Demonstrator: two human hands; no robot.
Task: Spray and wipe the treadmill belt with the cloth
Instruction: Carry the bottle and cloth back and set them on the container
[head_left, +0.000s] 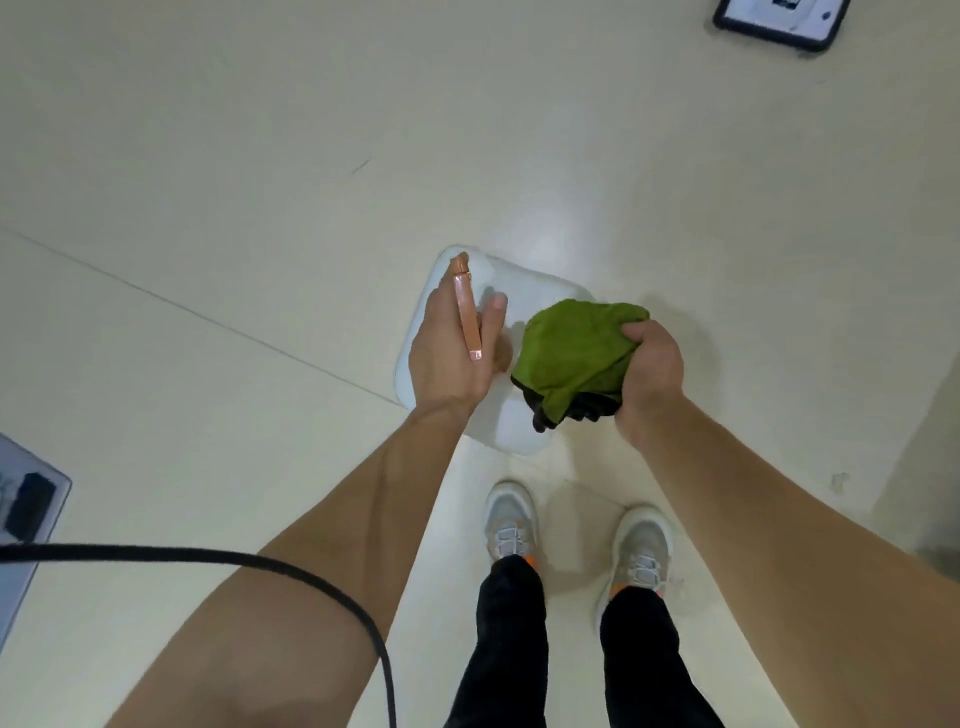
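Floor (260, 130): smooth cream sheet, glossy, fills the view.
Seam (182, 306): thin dark line slanting from the left edge toward the middle.
Scuff (360, 166): short dark mark, upper middle.
Glare (561, 228): soft pale sheen near the centre.
Platform (511, 431): white, rounded-square, flat on the floor.
Black-framed panel (779, 21): top right corner, cut off.
Grey tray (31, 519): left edge, partly seen.

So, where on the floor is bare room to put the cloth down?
Bare floor lies beyond the white pad, up to the black-framed device, and left of the pad toward the grey tray. It is crowded by the shoes and the black cable.
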